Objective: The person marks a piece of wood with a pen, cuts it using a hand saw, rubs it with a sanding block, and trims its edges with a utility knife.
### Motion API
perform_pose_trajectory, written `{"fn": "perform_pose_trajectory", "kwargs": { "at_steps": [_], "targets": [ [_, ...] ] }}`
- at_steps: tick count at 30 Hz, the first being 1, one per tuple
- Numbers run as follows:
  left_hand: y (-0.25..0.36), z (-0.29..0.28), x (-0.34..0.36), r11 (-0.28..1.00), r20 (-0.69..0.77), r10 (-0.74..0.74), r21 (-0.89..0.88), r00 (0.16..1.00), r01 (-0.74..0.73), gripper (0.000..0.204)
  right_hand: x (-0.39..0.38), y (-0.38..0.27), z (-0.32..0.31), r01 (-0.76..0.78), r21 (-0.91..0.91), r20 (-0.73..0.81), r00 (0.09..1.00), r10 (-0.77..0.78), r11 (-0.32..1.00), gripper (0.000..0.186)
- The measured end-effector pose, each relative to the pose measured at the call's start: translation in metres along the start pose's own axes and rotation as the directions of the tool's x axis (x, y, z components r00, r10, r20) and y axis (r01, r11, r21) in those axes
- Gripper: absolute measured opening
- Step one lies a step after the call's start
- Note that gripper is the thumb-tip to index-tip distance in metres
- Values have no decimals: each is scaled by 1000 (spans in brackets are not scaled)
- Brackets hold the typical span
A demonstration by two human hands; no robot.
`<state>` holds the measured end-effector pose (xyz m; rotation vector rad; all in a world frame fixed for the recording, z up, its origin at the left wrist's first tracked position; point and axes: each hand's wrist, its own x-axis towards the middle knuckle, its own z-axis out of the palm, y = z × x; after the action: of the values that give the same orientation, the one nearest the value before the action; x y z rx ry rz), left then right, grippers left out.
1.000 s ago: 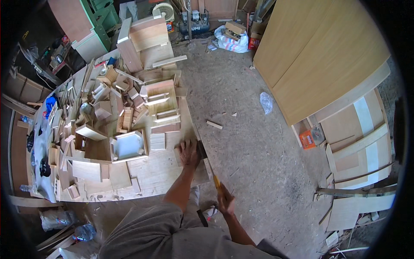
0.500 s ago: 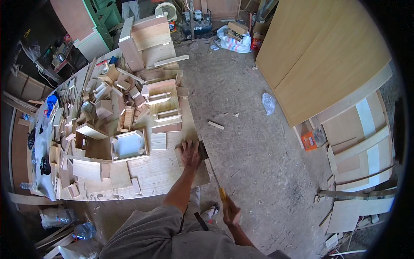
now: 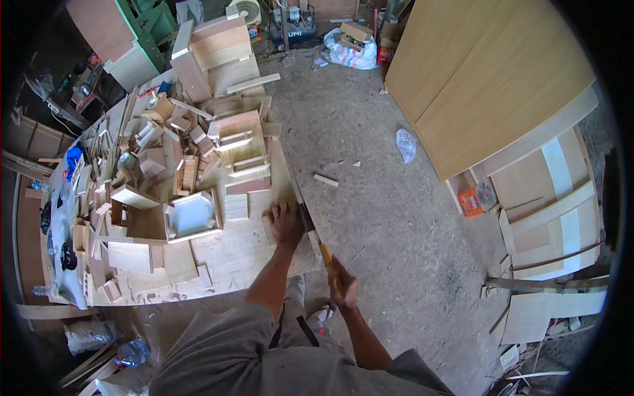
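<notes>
My left hand (image 3: 286, 223) lies with its fingers spread over a flat piece of pale wood at the right edge of the workbench (image 3: 231, 267). Beside its thumb, at the bench edge, is a small dark block-like piece (image 3: 305, 218); its kind is unclear. My right hand (image 3: 342, 285) is closed around the yellow handle of a long thin tool that looks like a hand saw (image 3: 327, 255). The blade runs forward from the handle along the bench edge, close by my left hand and the dark piece.
Wooden boxes and a small tray (image 3: 192, 216) crowd the bench with many offcuts. A small stick (image 3: 325, 180) and a clear plastic bag (image 3: 405, 146) lie on the concrete floor. At right stands a large wooden panel (image 3: 489, 86), with an orange box (image 3: 470, 202) near its foot.
My right hand and the yellow-handled saw have moved forward and slightly left, toward my left hand. The left hand stays on the wood. The whole view has shifted slightly.
</notes>
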<state>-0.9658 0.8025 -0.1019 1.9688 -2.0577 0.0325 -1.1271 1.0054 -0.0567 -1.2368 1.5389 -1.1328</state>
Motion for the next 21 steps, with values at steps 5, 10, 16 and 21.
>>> {"fn": "perform_pose_trajectory", "kwargs": {
  "at_steps": [5,10,16,21],
  "targets": [
    [-13,6,-12,1000,80,-9,17,997,8,43,-60,-3,-21,1,-44,-25,1000,-3,999,44],
    [10,3,-16,998,45,-26,-64,999,29,44,17,2,-4,-227,-54,81,970,231,972,46],
    [-17,12,-9,999,-52,2,-35,999,-4,36,-62,-3,-31,114,-35,12,993,-113,993,45],
    [-4,4,5,996,77,-49,-68,996,54,41,15,-9,0,25,-72,48,999,-21,997,42]
  ]
}}
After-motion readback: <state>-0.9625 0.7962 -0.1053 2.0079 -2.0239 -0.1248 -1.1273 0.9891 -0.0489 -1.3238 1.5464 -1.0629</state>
